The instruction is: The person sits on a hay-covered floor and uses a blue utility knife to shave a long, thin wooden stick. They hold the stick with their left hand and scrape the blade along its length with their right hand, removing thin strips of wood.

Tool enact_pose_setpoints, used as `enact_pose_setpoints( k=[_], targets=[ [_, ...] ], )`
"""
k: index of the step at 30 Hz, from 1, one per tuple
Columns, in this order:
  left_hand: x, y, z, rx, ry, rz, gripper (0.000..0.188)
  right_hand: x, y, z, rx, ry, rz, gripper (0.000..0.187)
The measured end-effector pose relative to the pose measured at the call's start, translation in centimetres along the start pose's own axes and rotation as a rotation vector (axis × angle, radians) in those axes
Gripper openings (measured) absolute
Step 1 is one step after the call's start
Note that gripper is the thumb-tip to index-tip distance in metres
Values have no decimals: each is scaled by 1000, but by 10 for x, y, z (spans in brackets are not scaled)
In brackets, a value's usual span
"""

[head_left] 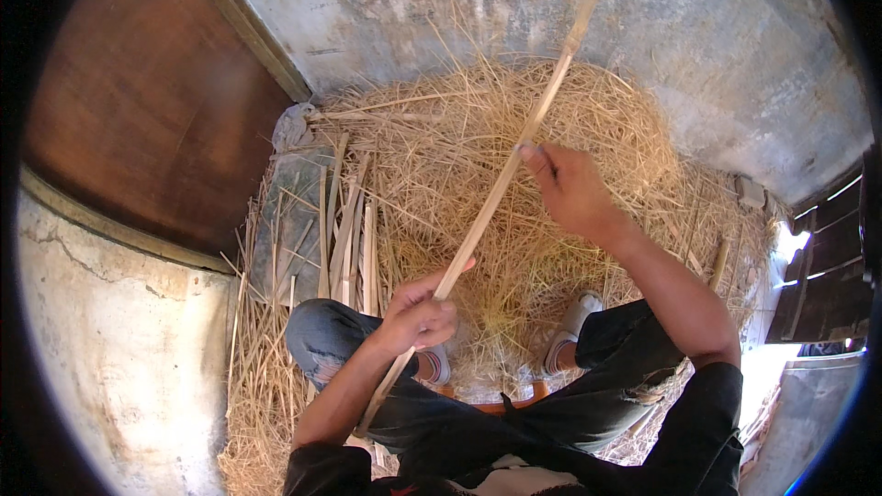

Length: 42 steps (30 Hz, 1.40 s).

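A long, pale bamboo strip (pixel 489 211) slants across my front, its far end up toward the back wall and its near end down by my left thigh. My left hand (pixel 418 314) is wrapped round its lower part, just above my left knee. Farther up, my right hand (pixel 577 188) is closed at the strip with the thumb lying against it. The fingers of that hand are partly hidden, and I cannot make out whether a small tool is in them. A darker joint shows on the strip above my right hand.
A heap of straw-like shavings (pixel 606 119) covers the floor ahead, around my feet. More split strips (pixel 349 234) lie to the left, by a grey slab (pixel 299 184). A brown door panel (pixel 156 83) and worn walls (pixel 735 55) close in the space. I sit on an orange-brown seat (pixel 496 404).
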<state>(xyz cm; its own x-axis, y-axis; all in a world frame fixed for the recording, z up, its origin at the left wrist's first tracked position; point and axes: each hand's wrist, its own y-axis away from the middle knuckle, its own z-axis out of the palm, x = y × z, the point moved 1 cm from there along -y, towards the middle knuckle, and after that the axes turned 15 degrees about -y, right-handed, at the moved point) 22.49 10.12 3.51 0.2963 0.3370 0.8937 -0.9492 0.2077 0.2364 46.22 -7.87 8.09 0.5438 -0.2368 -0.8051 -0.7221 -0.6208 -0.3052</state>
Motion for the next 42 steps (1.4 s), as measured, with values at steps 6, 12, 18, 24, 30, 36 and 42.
enact_pose_setpoints(
  k=[6,12,18,24,30,36,42],
  targets=[
    [-4,-1,5,-73,61,-46,70,5,-19,-36,112,107,111,39],
    [-3,0,2,-25,42,-59,71,-6,39,28,-236,75,-7,34],
    [-5,1,3,42,-106,-22,70,-4,-4,-5,47,66,137,31],
    [-2,-3,4,126,-256,2,71,-12,41,33,-139,29,-244,24],
    [-7,0,-1,148,-232,86,67,-19,19,31,-14,81,-104,23],
    [-5,-3,-3,152,-244,91,68,-18,18,28,-40,-15,-67,27],
    [-3,-7,0,195,-287,114,72,-38,43,49,-250,133,-121,26]
  ],
)
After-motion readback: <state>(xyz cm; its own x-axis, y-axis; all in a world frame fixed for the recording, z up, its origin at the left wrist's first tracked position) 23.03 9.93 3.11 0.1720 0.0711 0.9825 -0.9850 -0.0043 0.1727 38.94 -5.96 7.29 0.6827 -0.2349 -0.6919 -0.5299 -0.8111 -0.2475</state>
